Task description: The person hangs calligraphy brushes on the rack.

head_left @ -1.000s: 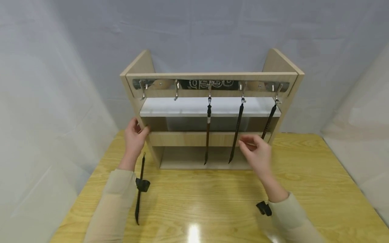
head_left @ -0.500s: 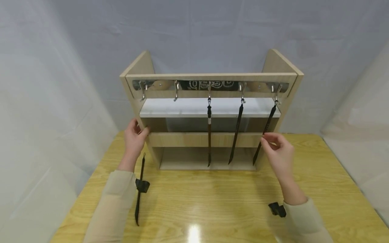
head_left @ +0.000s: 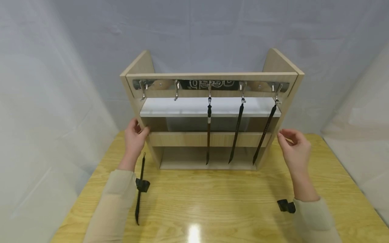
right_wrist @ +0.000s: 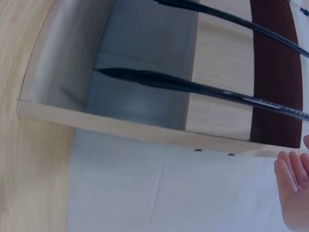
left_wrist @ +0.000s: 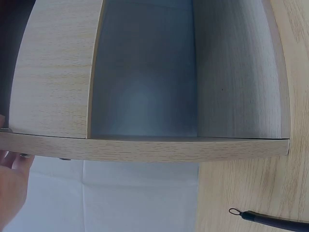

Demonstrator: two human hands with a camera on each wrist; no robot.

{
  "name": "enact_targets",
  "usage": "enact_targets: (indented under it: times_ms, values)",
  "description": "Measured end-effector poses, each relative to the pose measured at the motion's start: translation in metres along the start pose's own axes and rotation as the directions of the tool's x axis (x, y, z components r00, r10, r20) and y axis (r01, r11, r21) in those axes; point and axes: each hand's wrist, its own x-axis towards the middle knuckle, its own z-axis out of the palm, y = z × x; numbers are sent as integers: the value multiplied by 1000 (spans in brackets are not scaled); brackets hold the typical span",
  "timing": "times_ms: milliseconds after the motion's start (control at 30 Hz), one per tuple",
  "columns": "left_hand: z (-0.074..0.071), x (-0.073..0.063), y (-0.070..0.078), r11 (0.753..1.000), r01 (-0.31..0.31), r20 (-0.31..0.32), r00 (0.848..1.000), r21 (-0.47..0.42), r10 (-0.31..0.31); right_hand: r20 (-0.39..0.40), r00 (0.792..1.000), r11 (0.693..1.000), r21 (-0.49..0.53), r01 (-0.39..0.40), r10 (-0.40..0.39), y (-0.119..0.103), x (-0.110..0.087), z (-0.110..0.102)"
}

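Observation:
A small wooden shelf rack (head_left: 212, 138) stands on the table with a strip of metal hooks (head_left: 176, 89) along its top front. Three calligraphy brushes hang by their loops: a brown-handled one (head_left: 208, 135) at the middle hook, a dark one (head_left: 236, 133) right of it, another dark one (head_left: 264, 135) at the far right. My left hand (head_left: 134, 140) grips the rack's left side panel, thumb at its front edge. Just beside the right side panel, my right hand (head_left: 294, 150) is raised with loosely bent fingers and holds nothing. A fourth brush (head_left: 138, 202) lies on the table near my left forearm.
Two hooks at the left (head_left: 143, 90) carry no brush. Black wrist cameras (head_left: 286, 206) stick out beside both forearms, the left one overlapping the lying brush in the head view. Pale cloth (head_left: 194, 33) surrounds the wooden table (head_left: 194, 192) at the back and sides.
My right hand has moved right, from beside the second hanging brush past the far-right brush to outside the rack. The middle brush swings slightly. My left hand stays put.

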Motion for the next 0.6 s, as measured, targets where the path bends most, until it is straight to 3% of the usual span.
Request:
enact_targets:
  times_ms: [267, 600]
  values:
    - [0, 0, 2, 1000, -11, 5, 1000, -4, 11, -4, 997, 995, -62, -73, 73, 9, 8, 1]
    - [-1, -1, 2, 1000, -3, 6, 1000, 2, 3, 77, 984, 986, -43, -160, 163, 8, 21, 13]
